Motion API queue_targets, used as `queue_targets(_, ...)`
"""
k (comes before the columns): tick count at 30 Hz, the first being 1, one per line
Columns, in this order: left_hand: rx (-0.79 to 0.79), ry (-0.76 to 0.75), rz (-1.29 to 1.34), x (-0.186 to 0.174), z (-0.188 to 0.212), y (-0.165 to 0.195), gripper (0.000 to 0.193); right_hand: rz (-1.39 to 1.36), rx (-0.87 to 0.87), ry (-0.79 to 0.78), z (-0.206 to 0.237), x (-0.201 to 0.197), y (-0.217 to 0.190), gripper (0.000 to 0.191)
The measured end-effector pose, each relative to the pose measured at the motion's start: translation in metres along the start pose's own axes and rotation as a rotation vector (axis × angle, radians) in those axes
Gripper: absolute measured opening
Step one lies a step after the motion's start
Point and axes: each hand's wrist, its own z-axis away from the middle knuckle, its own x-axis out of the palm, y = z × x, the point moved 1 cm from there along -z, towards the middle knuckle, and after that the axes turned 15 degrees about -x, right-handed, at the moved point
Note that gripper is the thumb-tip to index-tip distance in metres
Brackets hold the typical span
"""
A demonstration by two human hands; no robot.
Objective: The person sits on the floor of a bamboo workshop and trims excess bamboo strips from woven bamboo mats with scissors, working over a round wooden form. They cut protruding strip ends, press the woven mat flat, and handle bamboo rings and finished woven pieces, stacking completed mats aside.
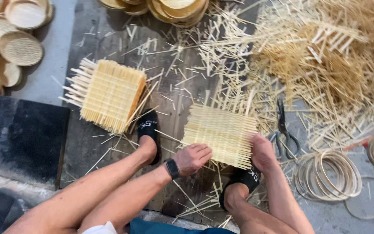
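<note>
A square woven mat of pale bamboo strips (221,132) lies on the dark wooden board (109,39) between my feet. My left hand (193,158), with a dark watch on its wrist, presses its fingers on the mat's near left edge. My right hand (262,151) grips the mat's near right corner. A stack of finished woven mats (109,95) with loose strip ends stands to the left, apart from both hands. My feet wear black socks (149,128).
Black scissors (283,130) lie just right of the mat. Bamboo hoops (330,175) are piled at the lower right. A large heap of bamboo strips (325,56) fills the upper right. Round woven trays (18,39) sit at the upper left and top centre. A dark mat (18,134) lies left.
</note>
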Motion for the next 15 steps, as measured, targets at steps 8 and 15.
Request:
queue_targets(8, -0.68, 0.345, 0.184, 0.026, 0.01, -0.049, 0.062, 0.243, -0.079, 0.061, -0.009, 0.023, 0.013, 0.034)
queue_targets(15, -1.42, -0.063, 1.247, 0.065, 0.011, -0.13, 0.047, 0.395, -0.192, 0.077, -0.011, 0.031, 0.018, 0.032)
